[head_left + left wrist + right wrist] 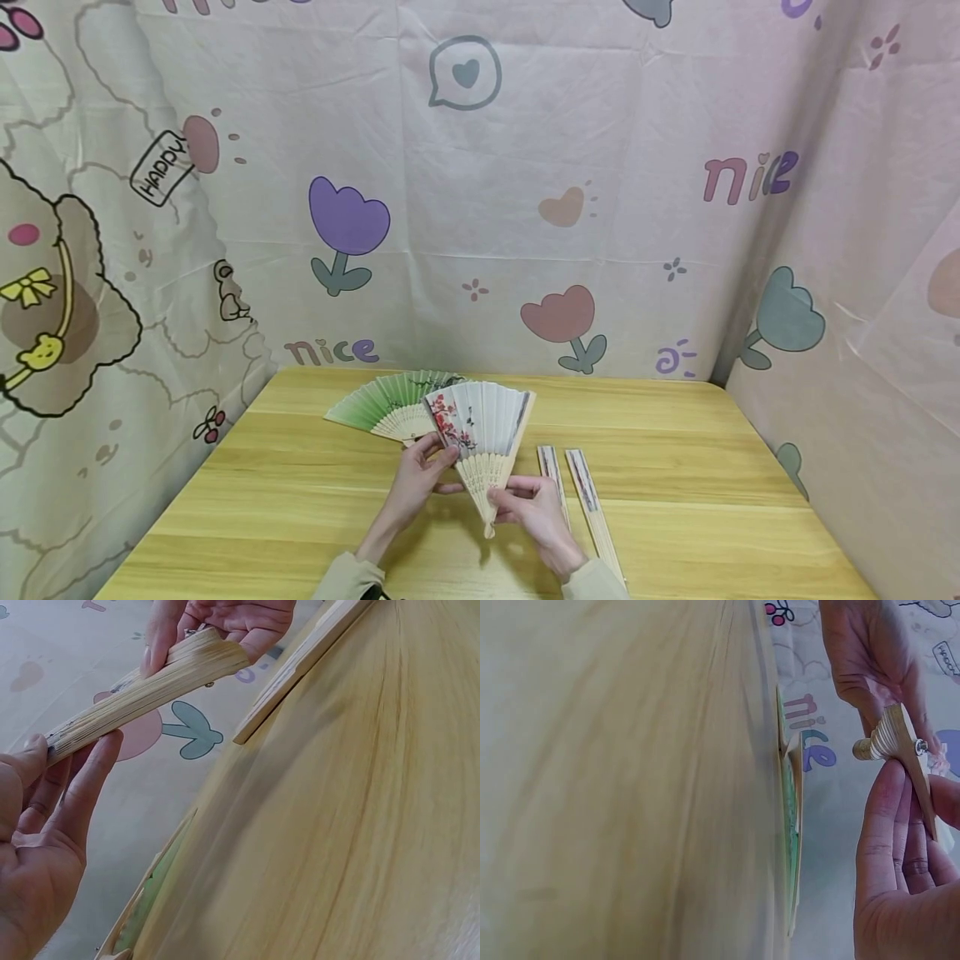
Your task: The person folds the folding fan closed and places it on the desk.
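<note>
A partly spread white folding fan (487,421) with red blossoms and pale wooden ribs is held above the table, its pivot end toward me. My left hand (417,479) pinches its left edge between thumb and fingers. Lower down on the right side, my right hand (538,510) grips the outer rib near the pivot. The left wrist view shows the stacked ribs (150,701) edge-on between both hands. In the right wrist view, a metal rivet (921,746) shows at the pivot. Behind the white fan lies a spread green folding fan (375,402), partly covered by it.
Two folded fans, a nearer-left one (549,463) partly hidden by my right hand and another folded fan (594,504) beside it, lie on the wooden table (712,500). Printed cloth (465,208) hangs behind the table and along both sides.
</note>
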Demonstrator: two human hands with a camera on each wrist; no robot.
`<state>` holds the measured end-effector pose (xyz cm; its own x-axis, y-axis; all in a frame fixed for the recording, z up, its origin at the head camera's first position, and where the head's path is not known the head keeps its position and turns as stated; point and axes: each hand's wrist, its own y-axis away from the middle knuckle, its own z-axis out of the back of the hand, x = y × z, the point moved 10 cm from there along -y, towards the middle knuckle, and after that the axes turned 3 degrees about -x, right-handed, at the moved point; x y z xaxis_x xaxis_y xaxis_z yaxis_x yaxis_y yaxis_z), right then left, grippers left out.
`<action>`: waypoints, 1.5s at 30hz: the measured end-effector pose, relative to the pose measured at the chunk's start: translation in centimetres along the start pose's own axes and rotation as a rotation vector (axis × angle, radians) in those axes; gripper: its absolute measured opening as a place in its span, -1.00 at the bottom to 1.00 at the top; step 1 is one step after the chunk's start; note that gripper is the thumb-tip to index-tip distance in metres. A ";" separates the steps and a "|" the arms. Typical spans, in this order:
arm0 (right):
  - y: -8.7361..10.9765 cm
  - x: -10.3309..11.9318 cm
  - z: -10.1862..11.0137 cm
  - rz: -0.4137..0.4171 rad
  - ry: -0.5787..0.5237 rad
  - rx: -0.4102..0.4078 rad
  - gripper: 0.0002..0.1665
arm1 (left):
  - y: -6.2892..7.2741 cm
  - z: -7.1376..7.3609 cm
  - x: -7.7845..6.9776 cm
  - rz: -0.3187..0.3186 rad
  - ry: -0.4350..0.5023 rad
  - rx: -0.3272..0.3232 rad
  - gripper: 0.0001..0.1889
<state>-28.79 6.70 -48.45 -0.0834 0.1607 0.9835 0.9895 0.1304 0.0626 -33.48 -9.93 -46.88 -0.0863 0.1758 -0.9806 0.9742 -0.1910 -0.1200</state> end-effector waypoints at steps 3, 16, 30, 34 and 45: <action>0.0 0.0 -0.1 0.000 0.003 0.010 -0.54 | 0.0 -0.1 -0.1 -0.002 0.005 0.007 -0.52; -0.1 0.7 -0.4 0.057 0.098 0.023 -0.56 | 0.3 -0.3 -1.1 -0.086 0.003 0.031 -0.51; 0.0 0.7 -0.3 0.065 0.119 0.008 -0.63 | 0.2 -0.3 -0.9 -0.093 0.016 0.021 -0.50; 0.1 0.8 -0.4 0.070 0.127 0.021 -0.63 | 0.2 -0.3 -0.8 -0.092 0.009 0.032 -0.49; 0.2 0.9 -0.7 0.084 0.151 0.054 -0.63 | 0.3 -0.5 -0.8 -0.089 -0.009 0.053 -0.50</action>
<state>-28.56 6.23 -47.40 0.0217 0.0246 0.9995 0.9842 0.1754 -0.0257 -33.02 -9.65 -46.02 -0.1739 0.1858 -0.9671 0.9502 -0.2262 -0.2143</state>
